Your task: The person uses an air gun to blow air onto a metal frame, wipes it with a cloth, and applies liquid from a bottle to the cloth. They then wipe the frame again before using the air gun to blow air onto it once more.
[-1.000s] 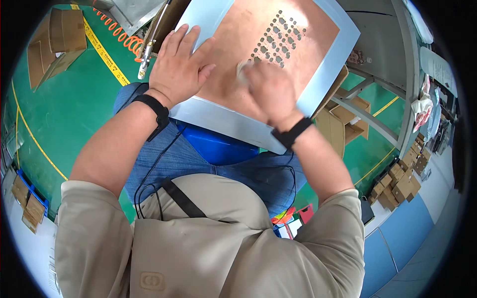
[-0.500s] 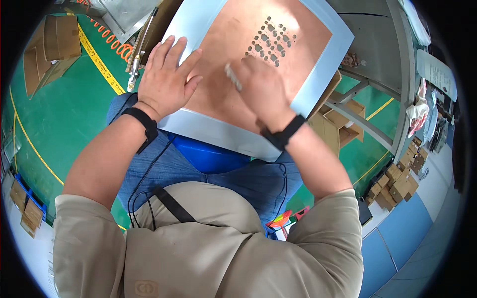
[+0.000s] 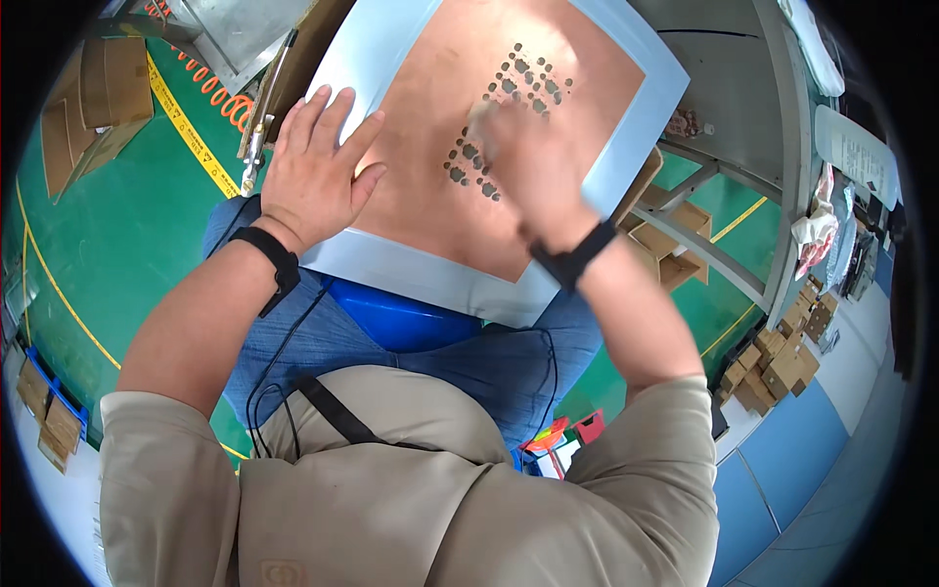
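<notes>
A large copper-coloured sheet (image 3: 416,108) with a pale blue-white border (image 3: 626,127) lies tilted in front of me, its near edge over my lap. Clusters of dark round spots or holes (image 3: 528,78) run across its middle. My left hand (image 3: 315,176) rests flat on the left border, fingers spread, thumb reaching onto the copper area. Over the spotted part is my right hand (image 3: 533,161), blurred by motion, with its fingers curled. A small pale piece shows at its fingertips, too smeared to name; the hand covers part of the spots.
At the left, an open cardboard box (image 3: 103,108) stands on the green floor near an orange coiled hose (image 3: 201,78). A metal frame (image 3: 719,245) and more cardboard (image 3: 675,240) are at the right. A blue stool seat (image 3: 391,318) shows between my legs.
My right hand has moved to the right and slightly nearer, uncovering more dark spots to its left. My left hand stays on the border; the whole view has shifted slightly.
</notes>
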Demonstrator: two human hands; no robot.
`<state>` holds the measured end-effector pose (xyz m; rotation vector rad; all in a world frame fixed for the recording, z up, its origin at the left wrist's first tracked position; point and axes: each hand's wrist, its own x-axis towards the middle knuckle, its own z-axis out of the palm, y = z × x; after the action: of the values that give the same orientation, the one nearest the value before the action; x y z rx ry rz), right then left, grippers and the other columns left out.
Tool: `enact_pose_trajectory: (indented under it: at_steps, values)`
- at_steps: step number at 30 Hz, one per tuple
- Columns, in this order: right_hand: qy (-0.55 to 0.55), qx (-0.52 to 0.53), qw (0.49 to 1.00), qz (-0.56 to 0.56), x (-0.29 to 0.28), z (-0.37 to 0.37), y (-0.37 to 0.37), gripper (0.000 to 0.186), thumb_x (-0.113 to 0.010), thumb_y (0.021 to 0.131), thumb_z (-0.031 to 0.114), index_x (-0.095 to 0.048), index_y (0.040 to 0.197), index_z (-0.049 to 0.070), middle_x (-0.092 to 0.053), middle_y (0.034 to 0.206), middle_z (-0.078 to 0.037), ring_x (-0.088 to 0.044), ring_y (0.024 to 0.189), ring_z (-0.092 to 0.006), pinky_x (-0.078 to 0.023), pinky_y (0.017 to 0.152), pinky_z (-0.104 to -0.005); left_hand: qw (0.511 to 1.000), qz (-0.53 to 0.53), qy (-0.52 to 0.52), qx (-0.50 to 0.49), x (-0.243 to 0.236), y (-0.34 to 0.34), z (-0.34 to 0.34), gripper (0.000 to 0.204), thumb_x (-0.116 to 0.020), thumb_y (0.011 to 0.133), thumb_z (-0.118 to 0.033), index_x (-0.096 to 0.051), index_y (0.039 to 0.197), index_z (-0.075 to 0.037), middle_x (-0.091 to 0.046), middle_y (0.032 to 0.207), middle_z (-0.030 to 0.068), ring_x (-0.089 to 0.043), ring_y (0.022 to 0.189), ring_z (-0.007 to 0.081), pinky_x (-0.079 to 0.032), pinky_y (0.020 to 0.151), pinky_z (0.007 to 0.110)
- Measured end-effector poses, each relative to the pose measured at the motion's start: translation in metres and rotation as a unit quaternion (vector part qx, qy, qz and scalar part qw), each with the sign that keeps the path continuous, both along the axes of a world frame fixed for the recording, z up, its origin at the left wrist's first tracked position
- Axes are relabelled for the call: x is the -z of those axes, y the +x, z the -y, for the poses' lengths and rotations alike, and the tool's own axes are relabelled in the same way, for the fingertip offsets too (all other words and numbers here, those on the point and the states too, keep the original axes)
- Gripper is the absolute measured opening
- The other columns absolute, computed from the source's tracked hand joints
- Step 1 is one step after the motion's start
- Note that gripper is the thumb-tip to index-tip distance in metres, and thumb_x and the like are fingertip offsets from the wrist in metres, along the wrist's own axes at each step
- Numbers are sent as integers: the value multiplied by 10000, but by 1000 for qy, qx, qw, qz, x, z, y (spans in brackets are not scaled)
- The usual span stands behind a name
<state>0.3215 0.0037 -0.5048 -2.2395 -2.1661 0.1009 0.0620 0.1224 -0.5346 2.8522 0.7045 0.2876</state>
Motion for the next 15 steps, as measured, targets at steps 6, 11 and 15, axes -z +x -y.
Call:
enact_pose_trajectory:
  at_steps: [6, 11, 15]
  values:
    - [23, -24, 998, -57, 18, 17, 35, 265, -689, 861, 70, -717, 1116, 135, -712, 1059, -114, -719, 885, -320, -590, 757, -447, 1000, -8, 11, 1, 2, 2, 1, 558, -681, 986, -449, -609, 1479, -198, -490, 1542, 180, -401, 1486, 399, -329, 1240, 564]
    - [90, 154, 983, -30, 7, -49, 114, 256, -646, 934, 88, -737, 1172, 99, -748, 984, -216, -736, 881, -405, -590, 781, -510, 1000, -15, 13, 0, 2, 1, 2, 551, -679, 990, -443, -612, 1476, -192, -492, 1538, 187, -409, 1476, 396, -329, 1239, 562]
    - [-4, 137, 985, -107, -4, 0, 47, 463, -765, 743, -4, -752, 1195, 94, -752, 1112, -159, -718, 1007, -401, -588, 889, -465, 1000, -12, 7, 6, -1, 1, 0, 548, -668, 1002, -417, -606, 1489, -174, -478, 1548, 196, -399, 1480, 410, -327, 1238, 560]
